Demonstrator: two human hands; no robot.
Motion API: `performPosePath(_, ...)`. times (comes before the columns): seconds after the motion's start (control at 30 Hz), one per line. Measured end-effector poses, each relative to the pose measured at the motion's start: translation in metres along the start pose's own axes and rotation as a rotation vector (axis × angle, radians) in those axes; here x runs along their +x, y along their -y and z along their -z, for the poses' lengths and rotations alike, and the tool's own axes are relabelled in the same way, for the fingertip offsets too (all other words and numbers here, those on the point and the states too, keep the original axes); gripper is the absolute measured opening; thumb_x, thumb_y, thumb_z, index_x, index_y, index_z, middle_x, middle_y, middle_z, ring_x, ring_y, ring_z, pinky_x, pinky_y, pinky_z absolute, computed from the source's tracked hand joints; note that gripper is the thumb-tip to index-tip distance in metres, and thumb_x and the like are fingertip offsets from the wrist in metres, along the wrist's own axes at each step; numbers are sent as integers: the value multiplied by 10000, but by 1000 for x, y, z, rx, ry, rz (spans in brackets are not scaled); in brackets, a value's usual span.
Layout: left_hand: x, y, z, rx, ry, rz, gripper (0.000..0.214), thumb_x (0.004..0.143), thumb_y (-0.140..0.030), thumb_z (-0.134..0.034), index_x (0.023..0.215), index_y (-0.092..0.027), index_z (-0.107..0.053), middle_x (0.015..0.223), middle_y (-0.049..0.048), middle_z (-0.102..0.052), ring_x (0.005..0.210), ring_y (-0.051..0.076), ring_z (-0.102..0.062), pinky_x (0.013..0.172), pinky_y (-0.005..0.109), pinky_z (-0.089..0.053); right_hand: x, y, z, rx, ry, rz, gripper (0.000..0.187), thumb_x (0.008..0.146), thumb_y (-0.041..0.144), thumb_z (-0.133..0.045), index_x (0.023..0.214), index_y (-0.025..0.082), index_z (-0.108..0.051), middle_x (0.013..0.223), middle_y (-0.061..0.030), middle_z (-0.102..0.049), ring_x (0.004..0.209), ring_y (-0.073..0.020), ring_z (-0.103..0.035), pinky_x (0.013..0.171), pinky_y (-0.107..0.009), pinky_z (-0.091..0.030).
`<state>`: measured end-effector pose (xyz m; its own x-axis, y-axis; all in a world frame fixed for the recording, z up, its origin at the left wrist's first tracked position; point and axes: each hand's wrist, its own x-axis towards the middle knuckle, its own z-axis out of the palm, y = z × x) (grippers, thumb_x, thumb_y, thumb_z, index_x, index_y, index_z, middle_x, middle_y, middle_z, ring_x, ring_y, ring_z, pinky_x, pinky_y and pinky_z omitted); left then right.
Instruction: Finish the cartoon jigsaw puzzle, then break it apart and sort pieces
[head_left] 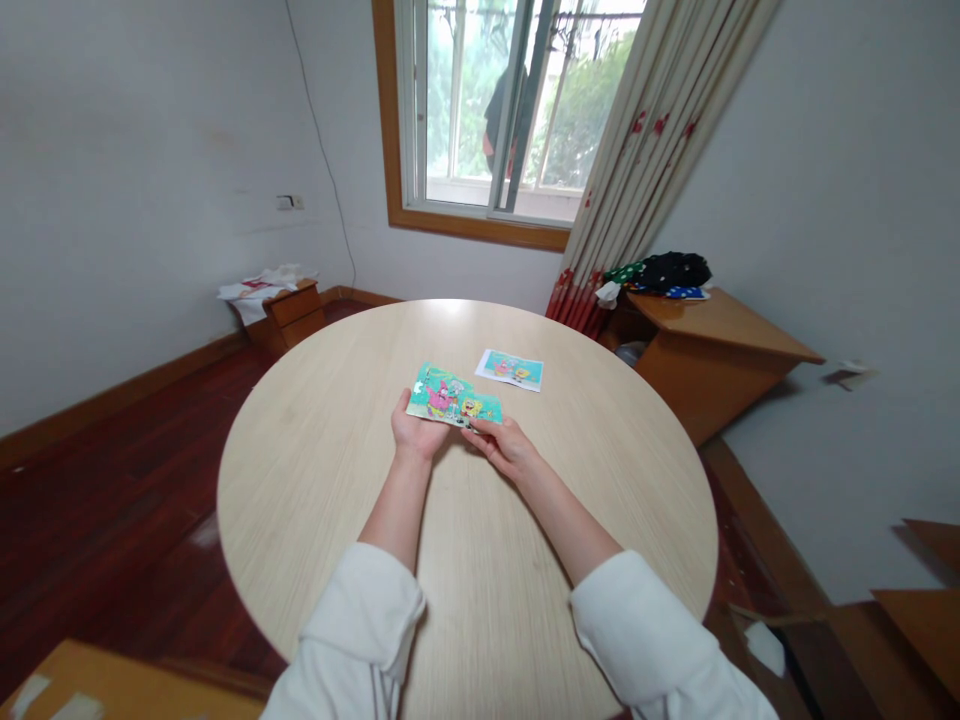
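A colourful cartoon jigsaw puzzle [452,396], partly assembled, is held just above the round light-wood table [315,450]. My left hand [416,434] supports it from below at its left part, fingers hidden under it. My right hand [508,447] pinches the puzzle's lower right edge with thumb and fingers closed. Beyond the puzzle, a small printed cartoon picture [511,369] lies flat on the table.
A low wooden cabinet [292,310] with cloth on top stands in the left corner. Right of the table is a wooden desk [712,345] with dark clothes piled on it. A window with a patterned curtain [645,150] is behind. Cardboard [90,685] shows at bottom left.
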<state>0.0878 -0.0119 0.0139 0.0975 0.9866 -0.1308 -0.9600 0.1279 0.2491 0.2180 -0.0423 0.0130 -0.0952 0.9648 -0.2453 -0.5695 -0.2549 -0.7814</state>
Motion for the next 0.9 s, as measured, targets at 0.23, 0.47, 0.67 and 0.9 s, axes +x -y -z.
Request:
performPosePath(0.23,-4,-1,-2,65,79,7,447,884,-315,-310,1191,-149,-590,1131,135,-651,1055,271,-599,954,485,-397,3,3,6,-43,57,-28,254,576,19,-708,784,154,-654,797,-8,-720,752,-137,-669,670,-213,-590)
performPosePath(0.47,1,-1,2,69,80,25,410,882,-273,-336,1177,-174,-602,1115,114,-665,1034,258,-612,963,487,-389,7,2,11,-61,74,-9,263,579,29,-715,790,171,-646,825,-6,-721,775,-145,-672,695,-228,-595)
performPosePath(0.67,0,-2,0,81,66,41,417,879,-267,-342,1213,-198,-583,1129,106,-662,1007,258,-623,959,499,-390,7,4,12,-82,77,-22,242,595,28,-701,786,168,-651,824,-9,-724,786,-148,-672,706,-228,-595)
performPosePath(0.9,-2,-3,-2,84,75,72,427,895,-285,-324,1240,-196,-560,1094,100,-676,971,239,-637,970,482,-386,8,10,16,-90,82,-57,231,587,10,-682,758,164,-663,798,-4,-725,742,-132,-668,641,-192,-593)
